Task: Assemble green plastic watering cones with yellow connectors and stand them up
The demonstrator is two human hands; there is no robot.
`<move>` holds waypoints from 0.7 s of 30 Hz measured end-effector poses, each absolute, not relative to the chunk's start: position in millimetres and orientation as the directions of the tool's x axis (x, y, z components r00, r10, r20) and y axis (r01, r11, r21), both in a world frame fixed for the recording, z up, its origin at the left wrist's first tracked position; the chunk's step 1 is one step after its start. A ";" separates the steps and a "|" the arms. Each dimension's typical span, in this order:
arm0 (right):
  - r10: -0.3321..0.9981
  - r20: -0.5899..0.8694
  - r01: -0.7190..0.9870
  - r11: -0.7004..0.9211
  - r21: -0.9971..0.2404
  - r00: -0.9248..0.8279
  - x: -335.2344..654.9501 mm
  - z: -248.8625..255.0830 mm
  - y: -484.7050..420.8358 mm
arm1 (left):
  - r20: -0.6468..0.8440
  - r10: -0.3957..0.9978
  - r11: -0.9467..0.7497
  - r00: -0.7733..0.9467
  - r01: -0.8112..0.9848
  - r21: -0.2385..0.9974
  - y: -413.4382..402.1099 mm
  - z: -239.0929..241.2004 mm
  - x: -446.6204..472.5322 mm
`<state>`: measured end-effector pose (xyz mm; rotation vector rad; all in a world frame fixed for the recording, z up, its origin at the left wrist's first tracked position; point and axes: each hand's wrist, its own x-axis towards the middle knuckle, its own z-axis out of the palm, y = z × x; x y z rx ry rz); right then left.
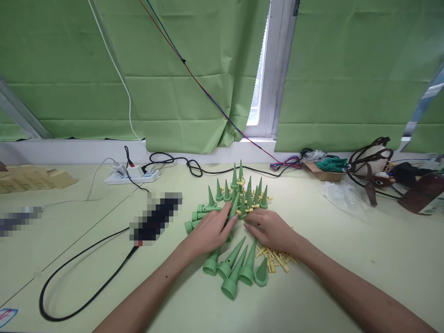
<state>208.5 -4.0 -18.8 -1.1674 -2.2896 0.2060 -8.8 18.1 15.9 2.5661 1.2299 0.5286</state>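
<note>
- Head view: left hand grasps a green cone, thumb and fingers closed round it; cone tilted, tip up, leaning right.
- Right hand just beside it, fingers bent inward near the base of the cluster; can't tell if they pinch anything.
- Held cone is mid-table, in front of the standing cones, a tight group with tips up.
- Small yellow pieces scattered in among that group.
- Three side cones lie left of the group, wide ends left, partly covered by left hand.
- Five front cones nearer the person, between the forearms; most lie with tips pointing away, rightmost looks more upright.
- Loose yellow pile beside the front cones, partly under right wrist.
- All on a pale green table.
- Left side: blurred-out dark device with black cable; white power strip behind; beige blocks far left.
- Right side: cardboard box with dark green stuff, clear plastic, brown straps.
- Back: green curtains, window frame, red and blue wires.
</note>
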 end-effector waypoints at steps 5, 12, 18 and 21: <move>0.755 0.489 0.657 0.639 -0.399 -0.437 210.1 -14.7 -4.7 | 0.211 0.778 -0.624 0.592 0.686 0.374 17.6 15.1 -9.3; 0.732 0.559 0.709 0.626 -0.326 -0.389 224.1 3.3 -1.4 | 0.394 0.664 -0.748 0.636 0.553 0.367 15.5 13.9 -6.7; 0.825 0.353 0.810 0.535 -0.239 -0.441 236.4 19.1 -1.4 | 0.387 0.706 -0.707 0.593 0.566 0.424 17.9 6.9 -2.9; 0.832 0.305 0.804 0.540 -0.250 -0.464 236.6 21.8 -1.5 | 0.378 0.734 -0.679 0.564 0.594 0.433 18.3 6.1 -1.7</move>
